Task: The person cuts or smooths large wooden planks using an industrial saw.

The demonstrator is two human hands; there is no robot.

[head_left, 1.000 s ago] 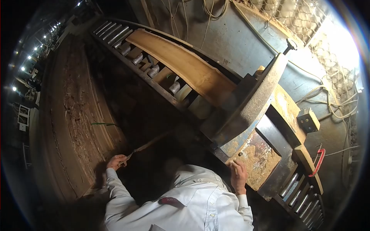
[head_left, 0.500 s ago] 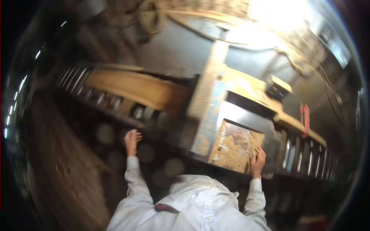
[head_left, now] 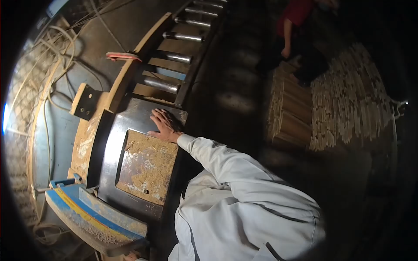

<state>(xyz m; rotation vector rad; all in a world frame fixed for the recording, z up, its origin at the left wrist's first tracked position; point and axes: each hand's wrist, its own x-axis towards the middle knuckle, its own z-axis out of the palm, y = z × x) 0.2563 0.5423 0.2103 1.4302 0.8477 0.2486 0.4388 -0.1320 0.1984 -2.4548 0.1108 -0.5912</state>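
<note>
My right hand (head_left: 164,126) lies palm down on the dark metal machine table (head_left: 141,108), its fingers spread, beside the top edge of a square inset plate (head_left: 148,165) covered in sawdust. Only a small part of my left hand (head_left: 132,256) shows at the bottom edge, close to the end of a curved blue and yellow machine part (head_left: 93,217). What its fingers touch or hold is hidden.
A roller conveyor (head_left: 163,82) runs up from the table. Along its left stand a wooden fence (head_left: 119,85), a red-handled tool (head_left: 123,56) and a block with a dark plate (head_left: 85,102). Upper right, a person in red (head_left: 298,17) bends by stacked wood strips (head_left: 348,100).
The view has swung round towards the conveyor on the right. My right hand has moved from the sawdust-covered plate onto the metal beyond it. My left hand now shows only at the bottom edge.
</note>
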